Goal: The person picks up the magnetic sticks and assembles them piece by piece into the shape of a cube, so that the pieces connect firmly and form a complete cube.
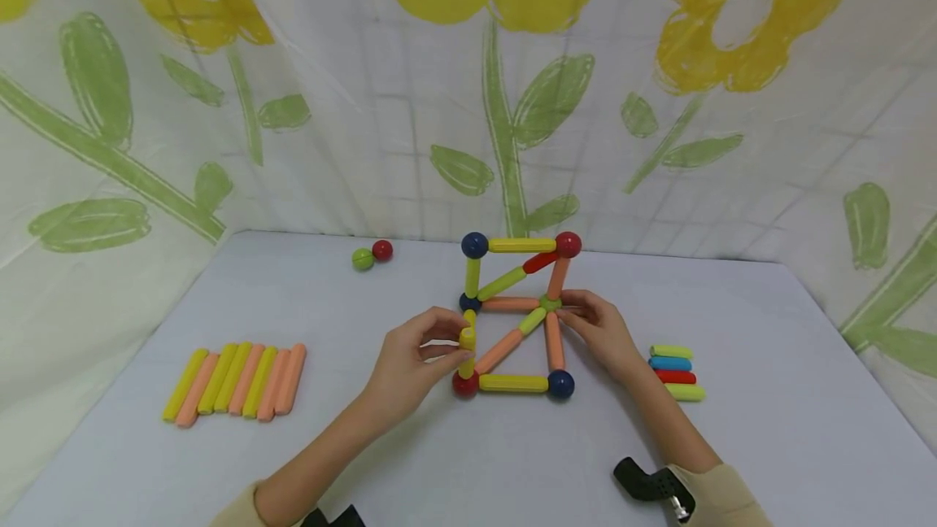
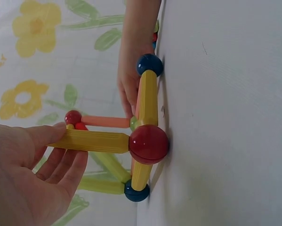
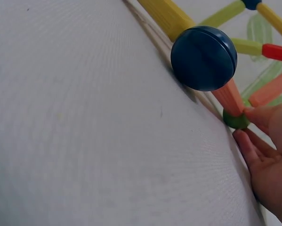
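A frame of coloured building sticks and balls stands mid-table. My left hand (image 1: 401,356) pinches the upper part of a yellow stick (image 2: 100,141), which rises upright from the red ball (image 1: 464,385) at the front left corner. With thumb and fingertips, my right hand (image 1: 600,328) holds the green ball (image 3: 235,118) at the frame's right side, low by the table. Orange sticks (image 1: 510,303) and a short lime stick (image 1: 533,320) meet at that ball. A yellow stick (image 1: 514,384) links the front red ball to a blue ball (image 1: 560,385). At the back, upright sticks carry a blue ball (image 1: 474,245) and a red ball (image 1: 568,245), joined by another yellow stick.
On the left lies a row of yellow and orange sticks (image 1: 234,381). Several short coloured sticks (image 1: 673,376) lie right of my right forearm. A loose green ball (image 1: 362,259) and red ball (image 1: 382,250) sit near the back edge, before a flower-patterned curtain (image 1: 351,120).
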Action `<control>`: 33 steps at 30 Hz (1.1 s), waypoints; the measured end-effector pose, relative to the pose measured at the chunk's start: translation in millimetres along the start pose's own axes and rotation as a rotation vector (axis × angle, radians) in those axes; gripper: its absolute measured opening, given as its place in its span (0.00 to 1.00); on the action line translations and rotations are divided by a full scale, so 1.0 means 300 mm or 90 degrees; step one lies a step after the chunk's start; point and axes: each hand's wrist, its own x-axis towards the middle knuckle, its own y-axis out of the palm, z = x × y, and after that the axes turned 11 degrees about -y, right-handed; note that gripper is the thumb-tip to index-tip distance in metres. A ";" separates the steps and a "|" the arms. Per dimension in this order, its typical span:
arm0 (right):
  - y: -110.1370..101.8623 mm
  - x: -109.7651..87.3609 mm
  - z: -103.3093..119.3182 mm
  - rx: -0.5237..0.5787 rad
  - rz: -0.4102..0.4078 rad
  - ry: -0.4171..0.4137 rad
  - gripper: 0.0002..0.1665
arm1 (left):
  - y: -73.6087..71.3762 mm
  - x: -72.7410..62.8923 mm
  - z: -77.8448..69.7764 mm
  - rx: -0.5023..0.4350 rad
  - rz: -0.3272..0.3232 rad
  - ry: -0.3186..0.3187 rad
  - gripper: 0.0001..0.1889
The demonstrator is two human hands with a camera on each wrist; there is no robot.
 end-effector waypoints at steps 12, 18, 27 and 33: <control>-0.001 -0.001 -0.004 0.006 0.002 0.007 0.26 | -0.020 0.015 -0.005 0.005 0.004 0.005 0.19; 0.003 0.000 -0.005 0.013 -0.003 -0.005 0.25 | -0.109 0.089 -0.004 0.013 -0.088 -0.016 0.16; 0.006 0.002 -0.004 0.018 -0.009 -0.014 0.25 | -0.301 0.272 0.123 0.128 -0.276 -0.081 0.20; 0.006 0.002 0.001 0.029 -0.015 -0.018 0.24 | -0.358 0.341 0.201 0.199 -0.314 -0.135 0.28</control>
